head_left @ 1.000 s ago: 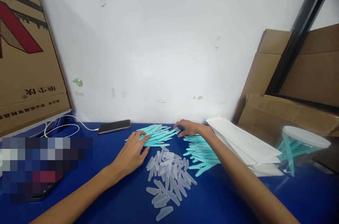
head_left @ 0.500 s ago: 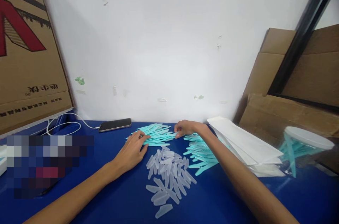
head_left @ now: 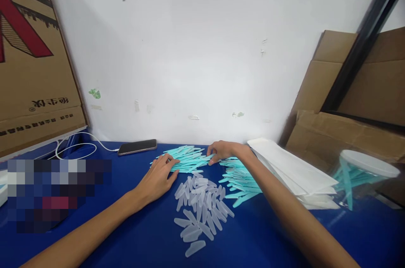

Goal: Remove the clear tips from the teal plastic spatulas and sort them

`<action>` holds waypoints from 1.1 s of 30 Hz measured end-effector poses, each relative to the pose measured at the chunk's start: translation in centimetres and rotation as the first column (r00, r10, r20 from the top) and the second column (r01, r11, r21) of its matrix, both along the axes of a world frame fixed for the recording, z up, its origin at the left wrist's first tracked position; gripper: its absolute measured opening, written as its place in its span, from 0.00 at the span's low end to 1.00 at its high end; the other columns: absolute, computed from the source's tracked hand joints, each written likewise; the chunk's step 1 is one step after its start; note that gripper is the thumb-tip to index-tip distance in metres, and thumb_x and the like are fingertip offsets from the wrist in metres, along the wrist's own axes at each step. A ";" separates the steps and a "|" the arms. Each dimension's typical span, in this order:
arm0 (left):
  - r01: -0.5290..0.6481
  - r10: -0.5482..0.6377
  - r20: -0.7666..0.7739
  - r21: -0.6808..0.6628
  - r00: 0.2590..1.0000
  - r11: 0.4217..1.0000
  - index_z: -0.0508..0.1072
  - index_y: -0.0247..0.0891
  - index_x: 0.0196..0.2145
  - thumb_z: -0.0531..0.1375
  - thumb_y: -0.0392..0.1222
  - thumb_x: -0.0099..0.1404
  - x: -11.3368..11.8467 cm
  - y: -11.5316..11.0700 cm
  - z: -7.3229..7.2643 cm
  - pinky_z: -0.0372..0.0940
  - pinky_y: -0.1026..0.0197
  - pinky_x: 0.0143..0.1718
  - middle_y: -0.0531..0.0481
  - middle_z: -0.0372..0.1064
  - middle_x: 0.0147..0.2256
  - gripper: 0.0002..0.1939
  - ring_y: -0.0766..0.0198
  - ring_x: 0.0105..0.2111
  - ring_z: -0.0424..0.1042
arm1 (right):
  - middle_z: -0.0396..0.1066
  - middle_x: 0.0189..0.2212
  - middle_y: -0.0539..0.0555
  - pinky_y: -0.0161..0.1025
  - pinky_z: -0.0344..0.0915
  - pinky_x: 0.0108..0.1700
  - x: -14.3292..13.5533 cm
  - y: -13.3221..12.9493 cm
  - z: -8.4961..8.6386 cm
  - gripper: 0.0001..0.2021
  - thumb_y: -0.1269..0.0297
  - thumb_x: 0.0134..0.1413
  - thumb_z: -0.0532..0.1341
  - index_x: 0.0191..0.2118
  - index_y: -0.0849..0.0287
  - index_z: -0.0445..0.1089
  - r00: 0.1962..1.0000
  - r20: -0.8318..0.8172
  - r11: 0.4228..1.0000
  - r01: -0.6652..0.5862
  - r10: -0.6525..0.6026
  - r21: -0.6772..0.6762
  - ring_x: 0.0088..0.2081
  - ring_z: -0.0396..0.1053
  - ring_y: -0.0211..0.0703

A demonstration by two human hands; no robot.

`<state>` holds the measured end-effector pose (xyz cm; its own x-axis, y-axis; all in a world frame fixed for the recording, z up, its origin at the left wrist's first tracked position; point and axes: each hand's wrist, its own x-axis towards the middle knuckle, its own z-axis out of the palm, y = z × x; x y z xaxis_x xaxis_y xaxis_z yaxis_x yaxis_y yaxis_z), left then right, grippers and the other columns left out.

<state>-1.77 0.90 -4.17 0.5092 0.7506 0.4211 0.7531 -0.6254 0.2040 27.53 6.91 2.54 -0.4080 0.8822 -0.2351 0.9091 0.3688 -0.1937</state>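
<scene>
A pile of slim turquoise sticks that look like eyebrow razors (head_left: pixel 188 161) lies at the back of the blue table. On its left side rests my left hand (head_left: pixel 160 177), fingers spread and touching the razors. My right hand (head_left: pixel 220 151) is at the pile's right end, thumb and fingers pinched on the tip of one razor. Under my right forearm lies a second pile of turquoise razors (head_left: pixel 238 181), partly covered by it. Frosted translucent caps (head_left: pixel 201 204) are scattered in a loose heap between my arms, nearest the front.
A phone (head_left: pixel 137 147) with a white cable lies at the back left. White paper sleeves (head_left: pixel 287 171) are stacked to the right, beside a clear tub with a white lid (head_left: pixel 368 163) and razors inside. Cardboard (head_left: pixel 28 69) stands at the left; a white wall closes the back.
The right fingers have drawn the pinched razor slightly to the right, out from the left pile. My left hand stays on the pile. The view has shifted a little.
</scene>
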 end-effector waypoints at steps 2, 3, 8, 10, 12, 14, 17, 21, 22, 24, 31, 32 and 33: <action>0.005 -0.005 0.009 0.012 1.000 1.000 0.72 0.42 0.54 0.51 0.50 0.71 -0.1 0.2 -0.2 0.62 0.42 0.52 0.42 0.66 0.48 0.20 0.48 0.48 0.67 | 0.73 0.49 0.55 0.36 0.65 0.39 -0.1 -0.5 -0.2 0.28 0.47 0.43 0.72 0.50 0.51 0.73 1.000 0.011 1.000 0.005 -0.005 0.011 0.45 0.73 0.49; 0.007 -0.007 0.015 0.018 1.000 1.000 0.72 0.43 0.54 0.52 0.51 0.71 -0.1 0.2 -0.3 0.62 0.42 0.51 0.42 0.66 0.48 0.20 0.48 0.48 0.67 | 0.73 0.50 0.56 0.36 0.64 0.39 -0.3 -0.8 -0.3 0.27 0.48 0.45 0.71 0.50 0.52 0.73 1.000 0.014 1.000 0.006 -0.006 0.023 0.46 0.73 0.49; 0.003 -0.003 0.025 0.018 1.000 1.000 0.72 0.43 0.54 0.52 0.53 0.70 -0.2 0.4 -0.5 0.63 0.44 0.49 0.43 0.66 0.48 0.21 0.50 0.46 0.68 | 0.75 0.44 0.56 0.35 0.62 0.37 -1.2 -1.6 -1.1 0.16 0.51 0.57 0.64 0.43 0.57 0.74 1.000 0.017 0.997 -0.021 0.020 0.074 0.44 0.72 0.49; -0.004 0.004 0.016 0.009 1.000 1.000 0.72 0.43 0.54 0.53 0.53 0.70 -0.1 0.4 -0.4 0.63 0.44 0.49 0.43 0.66 0.48 0.20 0.50 0.46 0.68 | 0.75 0.42 0.56 0.35 0.61 0.36 -1.3 -1.6 -1.0 0.14 0.52 0.58 0.64 0.42 0.57 0.74 0.999 0.014 0.996 -0.036 0.035 0.079 0.43 0.72 0.49; -0.011 0.011 0.008 -0.001 1.000 1.000 0.72 0.44 0.55 0.53 0.53 0.70 -0.1 0.3 -0.3 0.63 0.44 0.50 0.43 0.66 0.49 0.20 0.50 0.47 0.67 | 0.75 0.43 0.57 0.35 0.61 0.37 -1.2 -1.5 -0.8 0.13 0.54 0.58 0.64 0.43 0.57 0.73 0.999 0.001 0.996 -0.038 0.038 0.083 0.44 0.72 0.49; -0.015 0.015 0.008 -0.006 1.000 1.000 0.72 0.44 0.55 0.53 0.53 0.70 -0.1 0.2 -0.2 0.63 0.44 0.50 0.42 0.66 0.49 0.21 0.49 0.47 0.68 | 0.76 0.41 0.57 0.35 0.62 0.36 -0.9 -1.5 -0.6 0.13 0.55 0.59 0.63 0.46 0.56 0.71 0.999 -0.019 0.997 -0.031 0.032 0.068 0.42 0.73 0.48; -0.013 0.013 0.015 -0.008 1.000 1.000 0.71 0.44 0.55 0.52 0.53 0.70 -0.1 0.3 -0.2 0.63 0.44 0.49 0.42 0.66 0.49 0.21 0.49 0.46 0.68 | 0.77 0.33 0.54 0.34 0.63 0.33 -0.5 -1.4 -0.4 0.15 0.55 0.61 0.60 0.50 0.56 0.69 0.998 -0.051 1.000 -0.029 0.029 0.009 0.35 0.74 0.45; -0.011 0.011 0.016 0.001 1.000 1.000 0.72 0.44 0.55 0.52 0.53 0.70 -0.2 0.4 -0.3 0.63 0.44 0.49 0.42 0.66 0.49 0.21 0.50 0.46 0.68 | 0.77 0.40 0.56 0.36 0.65 0.38 -0.4 -1.3 -0.4 0.18 0.53 0.61 0.59 0.53 0.55 0.67 0.996 -0.074 0.998 -0.060 0.058 -0.021 0.39 0.74 0.46; -0.011 0.011 0.016 0.001 1.000 1.000 0.72 0.44 0.55 0.52 0.53 0.70 -0.2 0.4 -0.3 0.63 0.44 0.49 0.42 0.66 0.49 0.21 0.50 0.46 0.68 | 0.76 0.46 0.57 0.37 0.65 0.41 -0.4 -1.3 -0.4 0.20 0.52 0.61 0.59 0.54 0.55 0.67 0.995 -0.079 0.998 -0.068 0.067 -0.017 0.43 0.73 0.48; -0.015 0.015 0.018 -0.002 1.000 1.000 0.71 0.44 0.55 0.52 0.53 0.70 -0.2 0.4 -0.3 0.63 0.44 0.49 0.43 0.66 0.49 0.21 0.49 0.47 0.68 | 0.70 0.55 0.59 0.39 0.65 0.47 -0.5 -1.4 -0.2 0.25 0.48 0.59 0.61 0.57 0.55 0.67 0.993 -0.089 0.996 -0.083 0.082 -0.016 0.50 0.70 0.52; -0.019 0.019 0.003 -0.024 1.000 1.000 0.70 0.43 0.56 0.52 0.52 0.71 -0.2 0.5 -0.5 0.62 0.43 0.50 0.42 0.66 0.49 0.21 0.49 0.48 0.67 | 0.74 0.51 0.60 0.42 0.65 0.46 -2.0 -3.2 0.7 0.30 0.37 0.61 0.50 0.52 0.56 0.72 0.977 -0.187 0.993 -0.109 0.100 -0.040 0.48 0.71 0.55; -0.022 0.022 0.001 -0.028 1.000 0.999 0.70 0.43 0.56 0.52 0.52 0.71 -0.2 0.5 -0.5 0.62 0.43 0.50 0.42 0.65 0.50 0.21 0.49 0.48 0.67 | 0.75 0.49 0.59 0.42 0.65 0.46 -2.2 -3.3 0.8 0.29 0.38 0.63 0.48 0.51 0.56 0.73 0.974 -0.198 0.992 -0.121 0.114 -0.024 0.47 0.71 0.54; -0.023 0.023 -0.002 -0.031 1.000 0.999 0.69 0.43 0.56 0.51 0.52 0.71 -0.2 0.5 -0.4 0.62 0.43 0.50 0.42 0.65 0.50 0.21 0.49 0.48 0.67 | 0.75 0.48 0.59 0.42 0.65 0.46 -2.3 -3.4 0.7 0.28 0.40 0.65 0.47 0.50 0.57 0.73 0.971 -0.201 0.991 -0.132 0.130 0.000 0.46 0.71 0.53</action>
